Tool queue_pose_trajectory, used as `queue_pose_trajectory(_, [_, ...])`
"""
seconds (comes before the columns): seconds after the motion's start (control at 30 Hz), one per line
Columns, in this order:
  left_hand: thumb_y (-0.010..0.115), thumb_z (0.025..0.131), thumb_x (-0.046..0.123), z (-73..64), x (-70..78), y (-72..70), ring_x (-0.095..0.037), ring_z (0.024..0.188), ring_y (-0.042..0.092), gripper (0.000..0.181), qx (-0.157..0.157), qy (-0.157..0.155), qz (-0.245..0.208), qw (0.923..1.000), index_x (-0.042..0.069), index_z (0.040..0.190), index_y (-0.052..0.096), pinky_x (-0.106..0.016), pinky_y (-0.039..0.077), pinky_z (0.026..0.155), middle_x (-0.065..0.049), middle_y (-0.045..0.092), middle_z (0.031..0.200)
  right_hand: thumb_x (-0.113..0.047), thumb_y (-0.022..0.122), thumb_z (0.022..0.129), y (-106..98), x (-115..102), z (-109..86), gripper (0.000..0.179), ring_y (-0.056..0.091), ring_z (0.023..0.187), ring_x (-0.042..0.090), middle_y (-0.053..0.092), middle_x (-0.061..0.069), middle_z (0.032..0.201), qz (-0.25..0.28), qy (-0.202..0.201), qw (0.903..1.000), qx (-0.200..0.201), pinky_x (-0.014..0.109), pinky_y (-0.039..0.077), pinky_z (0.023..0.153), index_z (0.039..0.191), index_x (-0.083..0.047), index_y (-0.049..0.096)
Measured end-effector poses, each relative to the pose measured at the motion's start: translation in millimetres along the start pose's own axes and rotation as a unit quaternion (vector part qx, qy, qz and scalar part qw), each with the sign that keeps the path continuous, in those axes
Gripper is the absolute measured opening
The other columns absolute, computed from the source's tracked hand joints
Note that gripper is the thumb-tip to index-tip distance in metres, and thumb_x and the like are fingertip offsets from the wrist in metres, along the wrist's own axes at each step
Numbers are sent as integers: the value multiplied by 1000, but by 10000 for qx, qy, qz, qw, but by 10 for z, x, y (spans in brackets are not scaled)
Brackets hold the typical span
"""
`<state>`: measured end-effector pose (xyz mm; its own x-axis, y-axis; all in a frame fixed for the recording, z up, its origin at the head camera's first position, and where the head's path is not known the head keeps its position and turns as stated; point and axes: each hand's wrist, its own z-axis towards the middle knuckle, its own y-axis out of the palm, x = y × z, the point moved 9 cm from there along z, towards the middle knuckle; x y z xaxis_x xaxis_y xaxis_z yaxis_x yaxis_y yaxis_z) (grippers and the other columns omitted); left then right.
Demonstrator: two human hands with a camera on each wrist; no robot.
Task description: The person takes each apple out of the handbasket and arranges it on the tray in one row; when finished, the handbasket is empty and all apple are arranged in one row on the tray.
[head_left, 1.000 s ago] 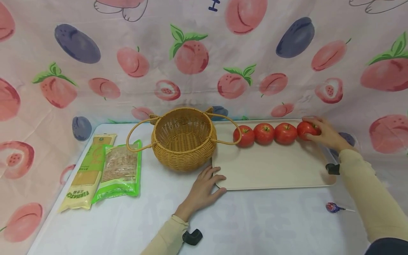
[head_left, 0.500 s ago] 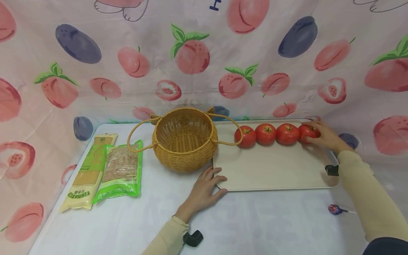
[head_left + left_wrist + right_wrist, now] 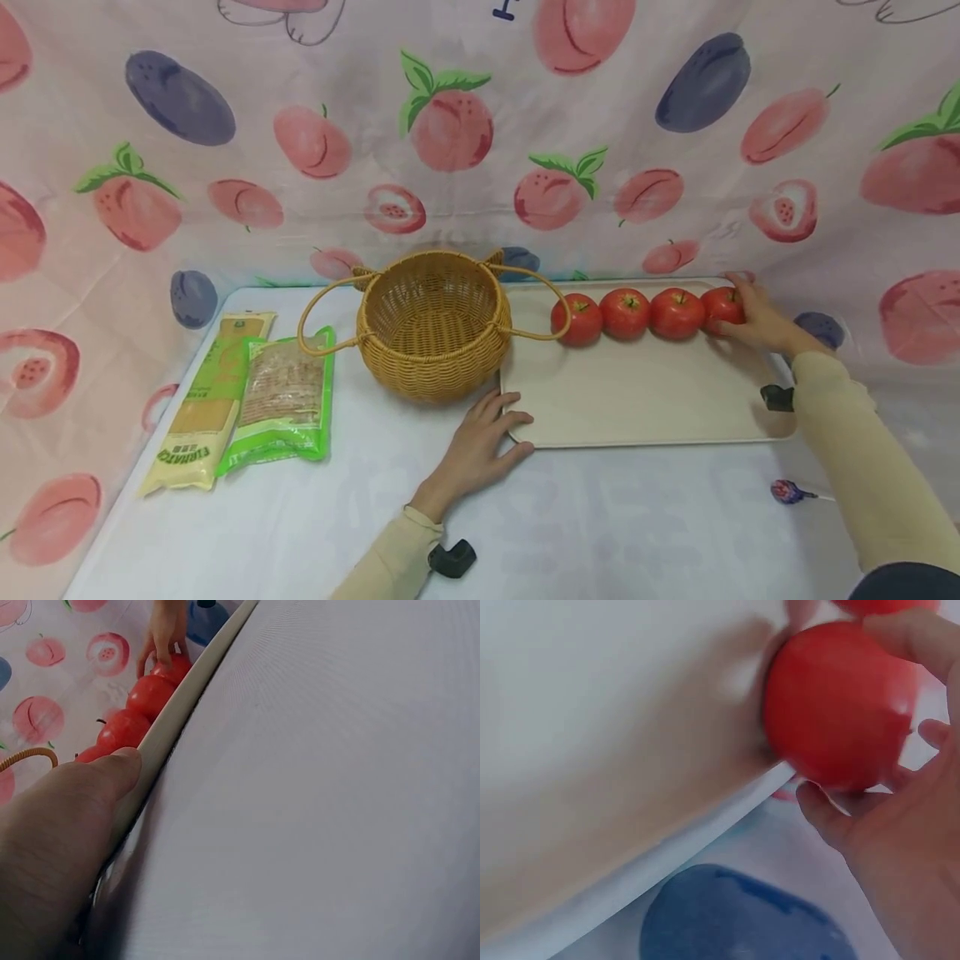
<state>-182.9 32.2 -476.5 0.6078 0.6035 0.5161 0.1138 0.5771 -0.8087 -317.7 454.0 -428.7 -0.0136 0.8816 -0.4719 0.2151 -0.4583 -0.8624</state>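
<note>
A row of several red apples sits along the far edge of a beige tray. At the row's right end, my right hand holds the last apple, fingers and thumb curved around its right side. That apple stands right against its neighbour. My left hand rests at the tray's near left corner with fingers spread and relaxed, fingertips over the rim. In the left wrist view its thumb lies along the tray's edge.
A wicker basket with two raised loop handles stands left of the tray; its right handle overlaps the leftmost apple. Two food packets, a yellow-green one and a green-edged one, lie at far left. A lollipop lies near the right forearm.
The rightmost apple has shifted slightly left, up to its neighbour. My right hand's fingers have drawn back from its top toward its right side. The left hand stays put.
</note>
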Motion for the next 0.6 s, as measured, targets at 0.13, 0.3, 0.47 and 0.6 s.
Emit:
queue_pose_trajectory(0.13, [57, 90, 47, -15, 0, 18, -32, 139, 32, 36, -30, 4, -20, 10000, 25, 120, 59, -52, 31, 111, -4, 44, 142, -31, 62, 89, -7, -104, -95, 92, 6, 132, 58, -3, 39, 146, 123, -60, 9999, 61, 78, 18, 98, 150, -8, -3])
queue_pose_trajectory(0.3, [57, 91, 46, -33, -2, -22, -32, 139, 32, 36, 11, -18, -55, 10000, 24, 120, 59, -51, 31, 112, -5, 44, 143, -22, 65, 87, -85, -365, -233, 77, 5, 137, 53, 6, 33, 150, 107, -493, 9961, 723, 76, 16, 100, 148, -8, 20])
queue_pose_trajectory(0.47, [59, 91, 42, -85, -75, -113, -26, 139, 33, 36, 33, -193, -228, 9995, 24, 122, 57, -45, 31, 113, -5, 42, 144, -10, 67, 85, -61, -693, -421, 54, 30, 122, 52, 35, 32, 132, 11, -1195, 9816, 1492, 71, 29, 93, 132, -1, 43])
queue_pose_trajectory(0.6, [59, 92, 38, -191, -180, -236, -16, 138, 35, 38, 21, -478, -560, 9973, 24, 127, 55, -40, 33, 113, 0, 42, 145, -10, 65, 86, 51, -831, -561, 46, 35, 120, 50, 41, 28, 130, 37, -1418, 9761, 1650, 70, 31, 92, 128, 0, 48])
